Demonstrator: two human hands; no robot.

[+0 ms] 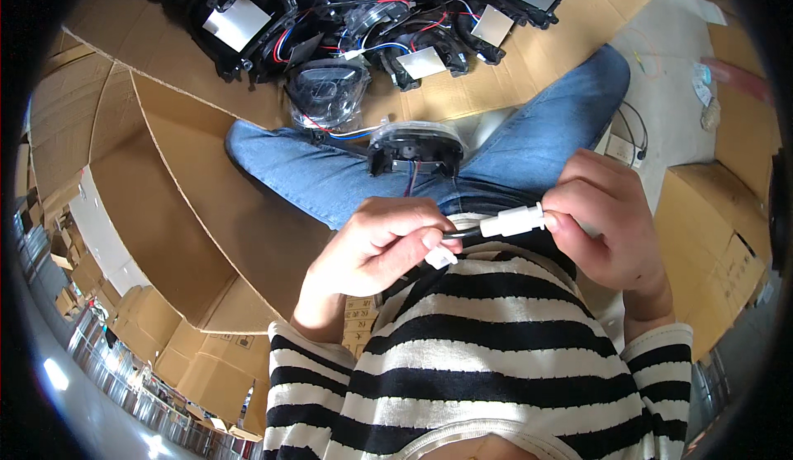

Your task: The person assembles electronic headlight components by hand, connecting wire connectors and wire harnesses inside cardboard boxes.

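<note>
My left hand (384,241) is closed, pinching a black cable (469,233) in front of my belly. A small white plug (440,256) sticks out beneath its thumb. At the cable's right end is a longer white connector (510,221), and the closed fingers of my right hand (601,219) grip its outer end. Beyond both hands, a black plastic unit with a clear cover (415,151) rests at my lap, thin coloured wires (410,181) running from it toward my left hand. Where these wires end is hidden by the hand.
A cardboard sheet (570,51) ahead carries several black units with silver plates (421,64) and loose wires. Beside it lies a bagged clear-covered unit (328,94). Large open cardboard boxes (165,187) stand at left, another box (710,245) at right. A black cord (636,134) lies by my right knee.
</note>
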